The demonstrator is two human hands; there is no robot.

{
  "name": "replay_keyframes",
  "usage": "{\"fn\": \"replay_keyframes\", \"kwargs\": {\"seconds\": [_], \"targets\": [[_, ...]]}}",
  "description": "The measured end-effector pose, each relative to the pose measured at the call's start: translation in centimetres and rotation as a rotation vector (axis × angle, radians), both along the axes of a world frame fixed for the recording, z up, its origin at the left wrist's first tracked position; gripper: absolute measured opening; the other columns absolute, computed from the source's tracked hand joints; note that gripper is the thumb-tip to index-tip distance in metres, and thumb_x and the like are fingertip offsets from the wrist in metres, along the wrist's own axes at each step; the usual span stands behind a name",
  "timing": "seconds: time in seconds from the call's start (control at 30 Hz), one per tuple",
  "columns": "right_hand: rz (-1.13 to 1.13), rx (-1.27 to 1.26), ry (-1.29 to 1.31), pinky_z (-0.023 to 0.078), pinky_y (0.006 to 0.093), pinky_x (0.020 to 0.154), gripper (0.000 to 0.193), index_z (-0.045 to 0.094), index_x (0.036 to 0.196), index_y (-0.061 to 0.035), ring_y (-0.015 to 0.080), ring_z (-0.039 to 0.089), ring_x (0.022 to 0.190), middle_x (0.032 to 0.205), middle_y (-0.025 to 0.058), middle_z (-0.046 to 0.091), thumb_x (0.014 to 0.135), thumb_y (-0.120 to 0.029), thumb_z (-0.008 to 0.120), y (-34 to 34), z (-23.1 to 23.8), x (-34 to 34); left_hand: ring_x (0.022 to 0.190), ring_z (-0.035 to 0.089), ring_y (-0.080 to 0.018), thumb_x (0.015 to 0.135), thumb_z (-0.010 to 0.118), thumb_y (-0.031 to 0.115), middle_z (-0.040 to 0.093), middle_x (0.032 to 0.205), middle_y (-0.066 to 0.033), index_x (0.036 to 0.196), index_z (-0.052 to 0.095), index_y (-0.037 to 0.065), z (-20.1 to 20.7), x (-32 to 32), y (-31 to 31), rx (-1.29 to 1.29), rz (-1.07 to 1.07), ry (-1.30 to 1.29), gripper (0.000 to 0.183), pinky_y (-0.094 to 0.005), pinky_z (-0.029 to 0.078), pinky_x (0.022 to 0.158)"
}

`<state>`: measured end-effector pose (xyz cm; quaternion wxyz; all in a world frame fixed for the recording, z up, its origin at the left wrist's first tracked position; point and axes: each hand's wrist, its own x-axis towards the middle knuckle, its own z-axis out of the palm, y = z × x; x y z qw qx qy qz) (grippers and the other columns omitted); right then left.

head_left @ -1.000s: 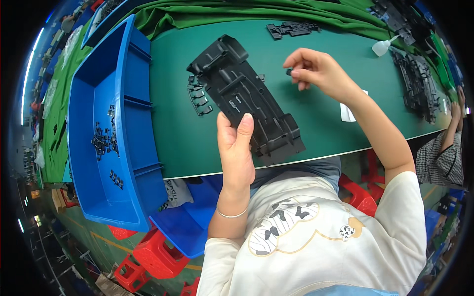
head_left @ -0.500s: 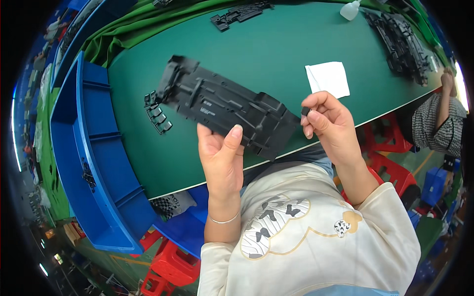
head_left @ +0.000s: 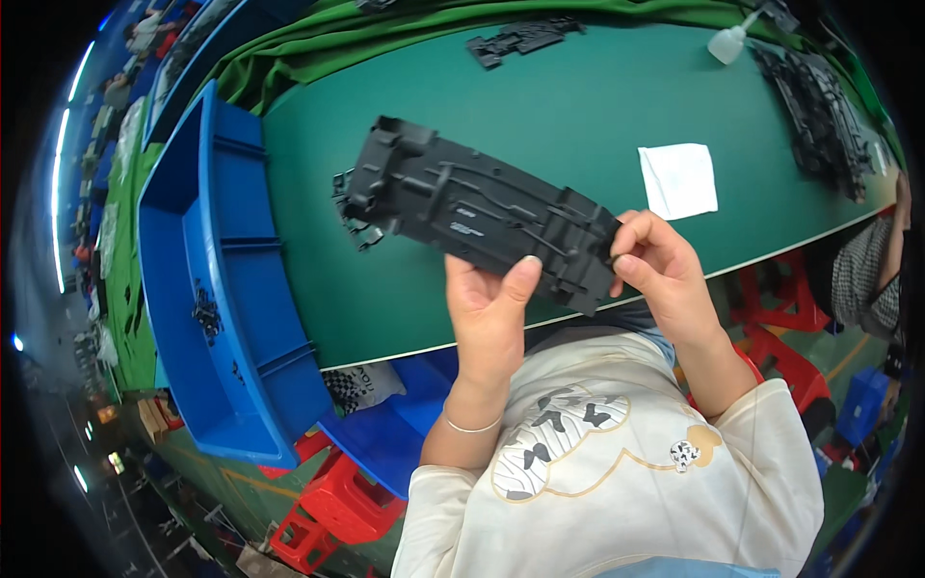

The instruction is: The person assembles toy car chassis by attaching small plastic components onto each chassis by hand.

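Note:
A black plastic toy-car chassis [head_left: 487, 212] hangs tilted over the green table, its long side running from upper left to lower right. My left hand [head_left: 487, 303] grips its near edge, thumb on top and fingers underneath. At the right end of the chassis, my right hand [head_left: 665, 275] is closed in a pinch. Between those fingertips a small black piece [head_left: 615, 258] barely shows, up against the chassis end; whether it touches I cannot tell. Beyond the chassis's left end lies a frame of small black parts [head_left: 358, 236], partly covered by it.
A blue bin [head_left: 272, 299] with a few black pieces stands at the left. On the table [head_left: 568, 116] are a white cloth or paper [head_left: 679, 181], a translucent bottle [head_left: 727, 44], another chassis [head_left: 520, 40] and stacked black chassis [head_left: 819, 120]. Another person's arm [head_left: 898, 217] is at far right.
My right hand has brought the small black piece in to the right end of the chassis. The chassis now covers more of the frame of small parts; the whole view has shifted somewhat.

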<state>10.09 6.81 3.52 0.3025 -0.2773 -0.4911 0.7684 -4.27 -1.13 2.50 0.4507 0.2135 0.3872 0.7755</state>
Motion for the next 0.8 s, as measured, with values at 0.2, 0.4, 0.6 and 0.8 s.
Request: {"fn": "replay_keyframes", "kwargs": {"seconds": [0.2, 0.4, 0.6, 0.8], "targets": [[0.057, 0.075, -0.028, 0.045, 0.0227, 0.066, 0.006, 0.049, 0.083, -0.0007, 0.0096, 0.048, 0.075, 0.087, 0.0036, 0.042, 0.08, -0.002, 0.053, -0.9, -0.2, 1.6, 0.098, 0.045, -0.0151, 0.08, 0.054, 0.006, 0.047, 0.106, -0.0073, 0.112, 0.037, 0.002, 0.8, -0.2, 0.1, -0.033, 0.006, 0.093, 0.036, -0.0304, 0.035, 0.088], [0.194, 0.157, -0.074, 0.045, 0.0242, 0.069, 0.007, 0.049, 0.082, 0.0018, 0.0115, 0.05, 0.078, 0.088, 0.0051, 0.041, 0.077, 0.005, 0.052, -2.3, 0.1, 2.6, 0.093, 0.053, -0.0221, 0.086, 0.044, 0.019, 0.052, 0.104, -0.0143, 0.111, 0.039, 0.0, 0.9, -1.2, 0.8, -0.086, -0.048, -0.17, 0.032, -0.035, 0.044, 0.082], [0.153, 0.165, -0.078, 0.042, 0.0218, 0.067, 0.009, 0.051, 0.082, 0.0015, 0.0101, 0.048, 0.075, 0.086, 0.0048, 0.041, 0.075, 0.006, 0.054, -2.3, -0.4, 3.6, 0.097, 0.053, -0.0279, 0.084, 0.046, 0.02, 0.05, 0.109, -0.019, 0.11, 0.041, -0.003, 1.6, -1.3, 1.0, -0.07, -0.147, -0.211, 0.035, -0.0386, 0.045, 0.082], [0.156, 0.166, -0.108, 0.037, 0.0204, 0.067, 0.009, 0.052, 0.079, -0.0016, 0.0083, 0.044, 0.075, 0.087, 0.0033, 0.044, 0.073, 0.002, 0.058, -1.3, -0.5, 4.7, 0.113, 0.04, -0.0333, 0.077, 0.054, 0.035, 0.038, 0.123, -0.0241, 0.121, 0.034, -0.002, 1.0, -2.0, 0.7, 0.016, -0.246, -0.095, 0.061, -0.0473, 0.033, 0.092]]}}
